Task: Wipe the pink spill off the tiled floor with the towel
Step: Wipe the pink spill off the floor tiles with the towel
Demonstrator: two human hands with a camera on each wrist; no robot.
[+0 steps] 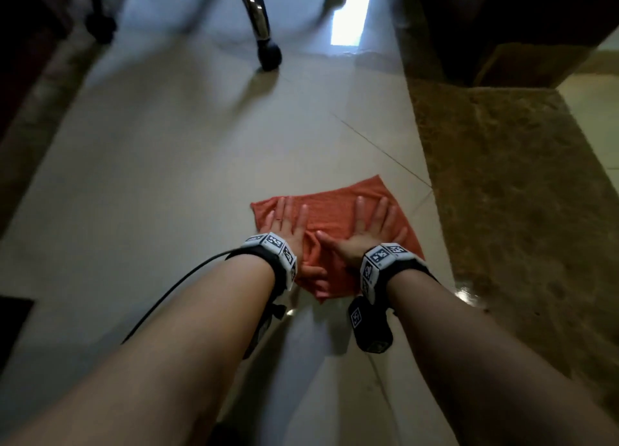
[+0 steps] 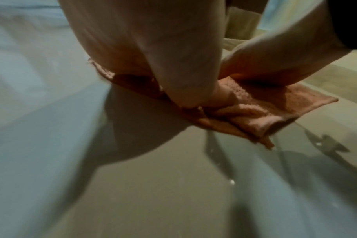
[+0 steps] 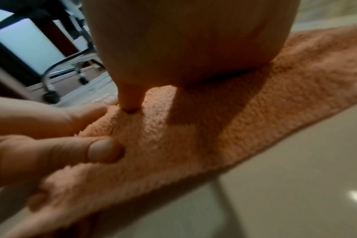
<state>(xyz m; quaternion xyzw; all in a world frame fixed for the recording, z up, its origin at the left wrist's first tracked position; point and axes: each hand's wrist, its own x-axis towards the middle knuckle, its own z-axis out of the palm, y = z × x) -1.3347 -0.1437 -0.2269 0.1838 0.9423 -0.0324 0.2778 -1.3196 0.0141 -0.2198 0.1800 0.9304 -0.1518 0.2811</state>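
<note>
An orange-pink towel (image 1: 335, 208) lies spread on the beige tiled floor (image 1: 150, 184). My left hand (image 1: 288, 223) presses flat on its left part, fingers straight, and its thumb lies on the towel's near fold. My right hand (image 1: 368, 226) presses flat on the right part with fingers spread. In the left wrist view the towel (image 2: 255, 111) bunches into folds under my palm (image 2: 153, 48). The right wrist view shows the towel (image 3: 245, 120) under my right palm (image 3: 194, 40), with the left thumb (image 3: 100, 151) pressing into the pile. No pink spill shows; the towel covers that spot.
A brown mottled marble strip (image 1: 522, 194) runs along the right of the towel. Office-chair legs with castors (image 1: 268, 50) stand ahead, and dark furniture (image 1: 502, 20) sits at the upper right. A black cable (image 1: 174, 288) trails from my left wrist.
</note>
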